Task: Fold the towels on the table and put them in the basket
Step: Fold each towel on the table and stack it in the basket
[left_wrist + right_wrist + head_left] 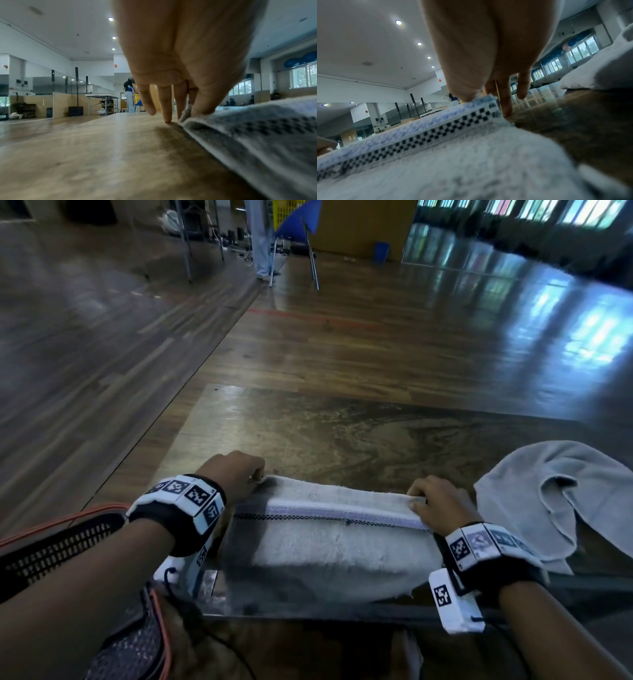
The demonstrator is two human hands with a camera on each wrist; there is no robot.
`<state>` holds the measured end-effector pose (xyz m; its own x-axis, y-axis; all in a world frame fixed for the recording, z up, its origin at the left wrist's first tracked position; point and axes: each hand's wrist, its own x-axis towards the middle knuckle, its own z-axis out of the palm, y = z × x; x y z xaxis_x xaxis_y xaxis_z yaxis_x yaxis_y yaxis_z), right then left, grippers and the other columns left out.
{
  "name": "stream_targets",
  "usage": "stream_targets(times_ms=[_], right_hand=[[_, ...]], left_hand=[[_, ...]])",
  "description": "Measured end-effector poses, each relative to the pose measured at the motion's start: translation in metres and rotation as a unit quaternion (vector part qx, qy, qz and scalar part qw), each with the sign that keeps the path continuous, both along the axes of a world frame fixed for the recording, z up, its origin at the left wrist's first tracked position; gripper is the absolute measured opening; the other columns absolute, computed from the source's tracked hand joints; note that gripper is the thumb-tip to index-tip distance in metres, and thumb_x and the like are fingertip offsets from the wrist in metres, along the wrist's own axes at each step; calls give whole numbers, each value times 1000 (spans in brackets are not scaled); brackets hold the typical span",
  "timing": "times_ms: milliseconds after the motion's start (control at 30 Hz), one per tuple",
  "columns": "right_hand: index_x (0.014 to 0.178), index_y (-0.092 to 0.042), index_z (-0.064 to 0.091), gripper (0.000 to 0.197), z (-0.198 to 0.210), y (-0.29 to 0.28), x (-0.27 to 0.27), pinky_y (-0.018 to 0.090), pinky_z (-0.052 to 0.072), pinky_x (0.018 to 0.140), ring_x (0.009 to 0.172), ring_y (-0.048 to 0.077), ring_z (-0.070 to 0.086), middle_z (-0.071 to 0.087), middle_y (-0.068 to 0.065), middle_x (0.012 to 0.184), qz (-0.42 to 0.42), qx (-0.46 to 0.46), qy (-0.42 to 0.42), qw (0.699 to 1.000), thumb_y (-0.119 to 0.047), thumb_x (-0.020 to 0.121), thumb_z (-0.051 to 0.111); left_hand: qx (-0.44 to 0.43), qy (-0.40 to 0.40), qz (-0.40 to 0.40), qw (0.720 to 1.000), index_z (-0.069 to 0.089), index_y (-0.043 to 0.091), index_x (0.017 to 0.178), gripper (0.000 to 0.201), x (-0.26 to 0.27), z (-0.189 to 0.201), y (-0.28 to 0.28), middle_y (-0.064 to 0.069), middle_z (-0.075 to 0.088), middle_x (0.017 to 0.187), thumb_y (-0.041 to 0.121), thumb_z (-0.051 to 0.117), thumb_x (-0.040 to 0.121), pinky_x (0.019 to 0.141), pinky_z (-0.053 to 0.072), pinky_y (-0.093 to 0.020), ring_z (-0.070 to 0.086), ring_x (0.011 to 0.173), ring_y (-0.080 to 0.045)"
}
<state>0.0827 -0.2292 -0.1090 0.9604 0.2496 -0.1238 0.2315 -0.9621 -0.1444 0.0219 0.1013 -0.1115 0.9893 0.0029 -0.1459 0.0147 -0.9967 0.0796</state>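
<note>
White towel (pixel 318 546) lies flat on the worktop (pixel 342 433) at its near edge, far end doubled over so the checkered stripe and blue band face up. Left hand (pixel 236 474) pinches the towel's far left corner, thumb and forefinger closed on the cloth; in the left wrist view the other fingers (pixel 165 105) point down, one tip touching the worktop. Right hand (pixel 436 501) pinches the far right corner the same way, thumb on top of the fold, spare fingers (pixel 506 102) reaching down beside the towel edge. Grey towel (pixel 561 494) lies crumpled just right of the right hand. Mesh basket (pixel 61 546) sits low on the left, under the left forearm.
</note>
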Motion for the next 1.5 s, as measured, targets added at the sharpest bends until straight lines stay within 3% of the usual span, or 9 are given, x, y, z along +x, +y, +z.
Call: stream_targets(times_ms=[267, 400, 600, 800, 1000, 1100, 1233, 1400, 1500], right_hand=[[102, -15, 63, 18, -5, -10, 0, 33, 48, 81, 95, 24, 59, 63, 6, 105, -35, 87, 40, 995, -18, 85, 63], [82, -17, 62, 7, -2, -17, -10, 28, 42, 70, 85, 21, 60, 62, 4, 86, -19, 83, 51, 995, -22, 86, 61], [91, -13, 68, 11, 20, -38, -59, 34, 50, 74, 80, 21, 63, 69, 7, 85, 35, 160, 75, 984, -17, 81, 68], [90, -12, 71, 10, 11, -73, -126, 8, 43, 50, 54, -1, 58, 67, -5, 67, 69, 192, 144, 968, -10, 80, 70], [75, -27, 68, 13, 11, -89, -163, 7, 39, 49, 52, -5, 56, 65, -7, 60, 91, 172, 159, 968, -18, 73, 77], [77, -25, 69, 10, 33, -80, -155, 11, 45, 57, 60, -2, 59, 67, -7, 67, 96, 160, 110, 976, -19, 74, 76], [78, -20, 69, 11, 97, -61, -119, 25, 45, 61, 66, 13, 59, 66, -1, 71, 97, 211, -42, 972, -9, 77, 71], [91, -11, 72, 14, 200, -47, -71, 16, 42, 63, 66, 0, 59, 66, 3, 80, 50, 315, -247, 915, -5, 79, 68], [89, -16, 71, 13, 239, -45, -60, 11, 39, 58, 62, -3, 57, 65, 0, 77, 50, 342, -282, 895, -8, 80, 68]], left_hand=[[-80, 21, 16, 996, 51, 19, 87, 7, -7, 3, 2, -4, 60, 94, 16, 57, 84, 74, 52, -36, 58, 84, -24], [-100, 47, 19, 994, 57, 12, 109, 24, -16, 11, 3, -6, 63, 103, 20, 60, 86, 77, 49, -29, 59, 91, -21], [-74, 72, -24, 994, 68, 14, 97, 21, -73, 29, 2, -4, 68, 97, 29, 66, 83, 75, 46, -29, 59, 86, -18], [-135, 46, -44, 989, 68, 20, 83, 10, -156, 28, -2, 4, 67, 80, 22, 74, 76, 57, 37, -11, 56, 71, -9], [-188, 75, -21, 979, 59, 30, 59, 24, -206, 31, -11, 13, 60, 61, 23, 80, 68, 49, 38, -6, 54, 54, 8], [-136, 88, -14, 987, 54, 27, 58, 28, -199, 49, -16, 16, 53, 57, 26, 80, 67, 45, 34, -5, 48, 49, 4], [-110, -16, 11, 994, 56, 19, 60, 26, -159, 111, -13, 6, 57, 65, 18, 81, 67, 54, 36, -21, 51, 63, -12], [-140, -284, 13, 948, 61, 8, 65, 19, -113, 219, -4, -1, 53, 66, 12, 80, 67, 54, 31, -26, 58, 71, -32], [-174, -354, 3, 919, 57, 3, 70, 27, -102, 257, 2, -13, 58, 71, 19, 79, 70, 60, 42, -36, 57, 72, -34]])
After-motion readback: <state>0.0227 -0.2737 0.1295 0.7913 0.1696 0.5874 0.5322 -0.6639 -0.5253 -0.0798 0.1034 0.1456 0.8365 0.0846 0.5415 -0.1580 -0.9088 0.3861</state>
